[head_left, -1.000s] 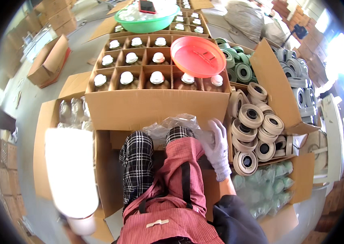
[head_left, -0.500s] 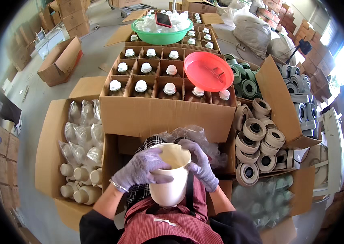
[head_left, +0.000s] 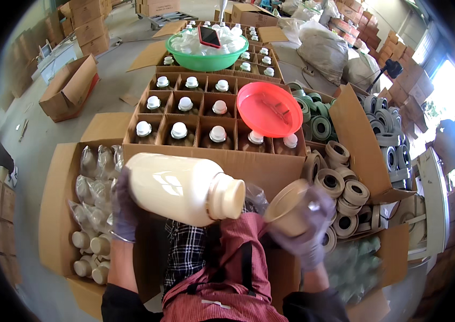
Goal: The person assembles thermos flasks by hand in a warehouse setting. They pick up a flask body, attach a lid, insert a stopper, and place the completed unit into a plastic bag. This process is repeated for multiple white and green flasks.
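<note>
My left hand (head_left: 124, 206) is wrapped round the base end of a large, glossy cream bottle (head_left: 176, 188) held on its side, its short wide neck pointing right. A wide-mouthed cream cup-shaped piece (head_left: 286, 206) sits tilted in my right hand (head_left: 311, 231), whose gloved fingers are blurred by motion. The bottle's neck and the cup-shaped piece are apart. Both hands wear grey gloves. Just beyond them stands a divided carton (head_left: 211, 155) of white-capped bottles, with a red shallow dish (head_left: 270, 110) lying over its right side.
At left, an open carton (head_left: 55, 214) holds cream bottles and plastic-wrapped pieces. Boxes at right hold cream rings (head_left: 345, 190), green rings (head_left: 321, 127) and wrapped green pieces (head_left: 356, 263). A green basin (head_left: 206, 61) with clear pieces and a phone (head_left: 209, 37) stands at the back.
The cream vessel, upright between both hands before, is now replaced in view by a sideways bottle in my left hand and a separate cup-shaped piece in my right. The hands have moved apart.
</note>
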Motion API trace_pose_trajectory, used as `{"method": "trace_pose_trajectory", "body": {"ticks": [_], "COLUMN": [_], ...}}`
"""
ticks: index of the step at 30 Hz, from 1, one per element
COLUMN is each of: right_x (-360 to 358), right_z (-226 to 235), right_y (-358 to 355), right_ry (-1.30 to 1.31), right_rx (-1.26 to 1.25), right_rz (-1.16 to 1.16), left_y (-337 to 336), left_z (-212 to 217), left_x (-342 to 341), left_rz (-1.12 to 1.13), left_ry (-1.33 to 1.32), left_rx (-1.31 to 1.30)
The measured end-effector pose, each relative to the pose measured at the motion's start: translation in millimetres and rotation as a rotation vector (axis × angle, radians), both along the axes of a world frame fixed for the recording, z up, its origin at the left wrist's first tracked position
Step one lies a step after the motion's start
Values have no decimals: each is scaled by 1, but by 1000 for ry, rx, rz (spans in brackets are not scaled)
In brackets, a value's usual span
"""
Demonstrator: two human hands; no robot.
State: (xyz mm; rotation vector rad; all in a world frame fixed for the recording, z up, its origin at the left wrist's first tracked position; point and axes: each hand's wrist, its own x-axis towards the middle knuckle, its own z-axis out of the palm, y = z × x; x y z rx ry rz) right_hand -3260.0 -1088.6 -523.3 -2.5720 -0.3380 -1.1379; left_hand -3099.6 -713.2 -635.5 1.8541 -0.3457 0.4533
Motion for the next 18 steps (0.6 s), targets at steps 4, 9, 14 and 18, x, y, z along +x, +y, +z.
{"method": "trace_pose_trajectory", "body": {"ticks": [4,9,14,18], "right_x": [117,251,279,300], "right_z": [15,-14,-87,-94], "right_y": [-66,-80,6,27], "right_ry": [18,392,412,880], "right_rx": [169,-259,-332,-365], "right_rz": [-224,-496,88,48], "left_y": [-27,-117,-105,-101], "left_z": [25,61,30,33], "left_x": [-14,-56,-52,-20], "left_rz": [-156,-939,-1134,-1080], "left_ry": [374,-258,353,650], "left_rx": [-190,365,268,-237]}}
